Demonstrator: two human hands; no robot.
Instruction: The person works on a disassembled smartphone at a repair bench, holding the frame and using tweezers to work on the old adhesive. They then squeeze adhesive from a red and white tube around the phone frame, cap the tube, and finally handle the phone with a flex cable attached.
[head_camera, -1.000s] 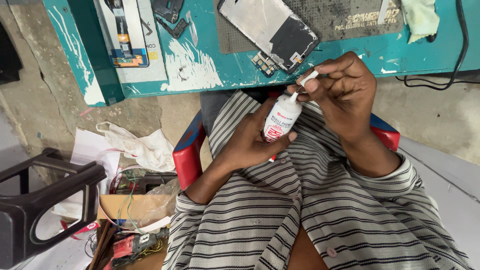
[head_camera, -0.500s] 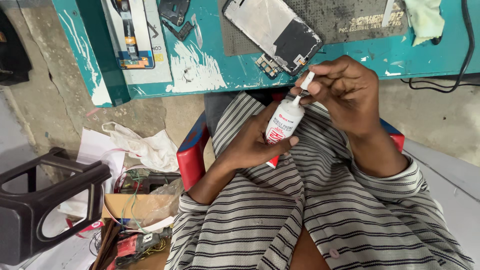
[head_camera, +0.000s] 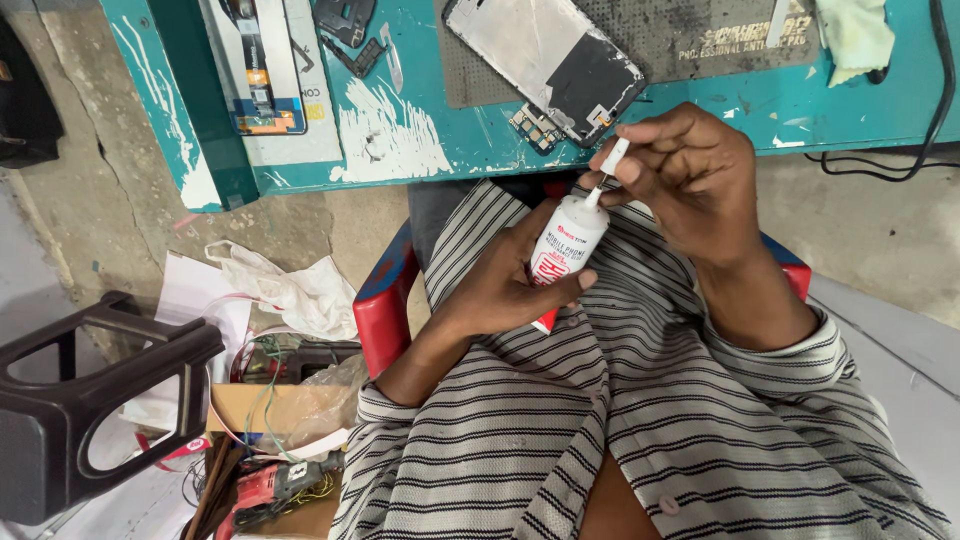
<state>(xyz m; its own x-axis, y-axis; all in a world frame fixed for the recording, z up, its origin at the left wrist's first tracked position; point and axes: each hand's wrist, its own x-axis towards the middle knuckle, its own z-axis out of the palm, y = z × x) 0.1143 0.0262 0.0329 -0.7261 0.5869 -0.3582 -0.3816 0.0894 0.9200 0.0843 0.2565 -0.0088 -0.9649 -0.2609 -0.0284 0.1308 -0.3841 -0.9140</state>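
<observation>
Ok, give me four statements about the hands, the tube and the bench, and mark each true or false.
1. The left hand grips the white tube. True.
2. The right hand rests flat on the bench. False: its fingers pinch the tube's thin nozzle cap.
3. A phone panel lies on the teal bench. True.
4. The tube lies on the floor. False: it is held above the person's lap.

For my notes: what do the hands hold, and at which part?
Left hand grips the white glue tube around its body; right hand pinches its thin nozzle cap.
</observation>
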